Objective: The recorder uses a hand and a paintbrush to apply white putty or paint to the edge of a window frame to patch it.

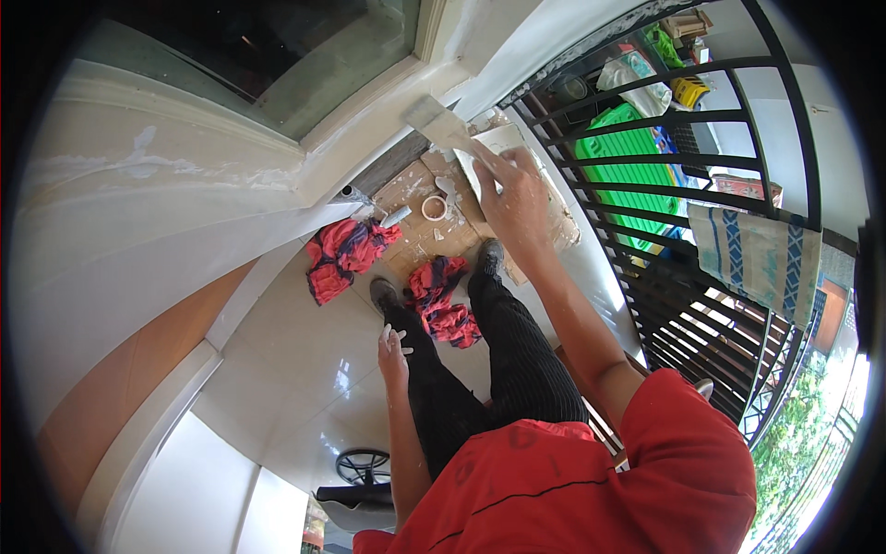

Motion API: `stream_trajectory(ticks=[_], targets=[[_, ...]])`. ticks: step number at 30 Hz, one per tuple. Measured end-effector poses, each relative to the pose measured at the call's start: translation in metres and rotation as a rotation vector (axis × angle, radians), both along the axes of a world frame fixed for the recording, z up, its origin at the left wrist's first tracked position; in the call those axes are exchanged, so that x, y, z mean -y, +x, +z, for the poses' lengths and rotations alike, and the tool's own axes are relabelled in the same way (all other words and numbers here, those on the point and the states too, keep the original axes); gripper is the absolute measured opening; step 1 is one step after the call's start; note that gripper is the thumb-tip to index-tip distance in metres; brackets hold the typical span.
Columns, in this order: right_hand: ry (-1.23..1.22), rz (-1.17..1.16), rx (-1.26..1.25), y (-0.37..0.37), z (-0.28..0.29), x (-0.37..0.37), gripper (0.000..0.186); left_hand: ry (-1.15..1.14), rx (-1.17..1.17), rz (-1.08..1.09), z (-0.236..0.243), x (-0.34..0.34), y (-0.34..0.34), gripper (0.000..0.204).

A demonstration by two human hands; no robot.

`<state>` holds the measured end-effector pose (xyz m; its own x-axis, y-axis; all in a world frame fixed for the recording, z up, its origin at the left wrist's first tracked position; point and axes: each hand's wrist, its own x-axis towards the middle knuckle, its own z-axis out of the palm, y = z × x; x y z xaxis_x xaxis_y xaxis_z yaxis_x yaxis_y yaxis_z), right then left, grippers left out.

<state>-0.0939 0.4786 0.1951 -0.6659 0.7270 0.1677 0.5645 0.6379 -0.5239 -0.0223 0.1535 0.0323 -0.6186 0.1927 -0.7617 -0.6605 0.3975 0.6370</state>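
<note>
My right hand [517, 203] is closed round a putty knife [437, 123], held out beside the cream window frame [360, 106]. The knife's wide flat blade is toward the frame; I cannot tell whether it touches. Down by my left knee hangs my left hand [393, 355], its fingers loosely bent and apart, smeared with white paste and holding nothing visible. White patches [143, 159] mark the wall below the window. On the floor ahead, a small round tub [434, 208] and a white spoon [448, 187] sit on spattered cardboard [415, 180].
Red-and-dark cloths [346, 257] lie on the tiled floor [295, 360] near my shoes. A pale-bladed tool [395, 217] is beside them. Black metal railing [664, 189] runs along the right, with a striped cloth [752, 249] over it and green plastic [623, 166] behind.
</note>
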Motion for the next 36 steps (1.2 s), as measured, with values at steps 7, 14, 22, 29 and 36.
stream_trajectory(ticks=[7,14,22,29,36], targets=[[-0.029,-0.024,-0.042,-0.007,0.004,-0.005,0.026,0.001,-0.044,0.046,0.000,-0.002,-0.001,0.045],[-0.006,-0.040,-0.015,0.012,0.000,-0.009,0.026,-0.010,-0.005,-0.013,0.004,-0.004,-0.003,0.045],[0.069,-0.039,0.010,0.011,-0.012,-0.029,0.024,0.053,-0.067,0.030,0.000,-0.006,-0.003,0.045],[0.006,-0.123,0.004,0.038,0.000,-0.027,0.024,0.009,-0.013,0.016,0.005,-0.008,-0.002,0.045],[0.047,-0.080,-0.032,0.018,-0.008,-0.046,0.024,-0.006,-0.013,-0.046,0.004,-0.014,-0.005,0.047]])
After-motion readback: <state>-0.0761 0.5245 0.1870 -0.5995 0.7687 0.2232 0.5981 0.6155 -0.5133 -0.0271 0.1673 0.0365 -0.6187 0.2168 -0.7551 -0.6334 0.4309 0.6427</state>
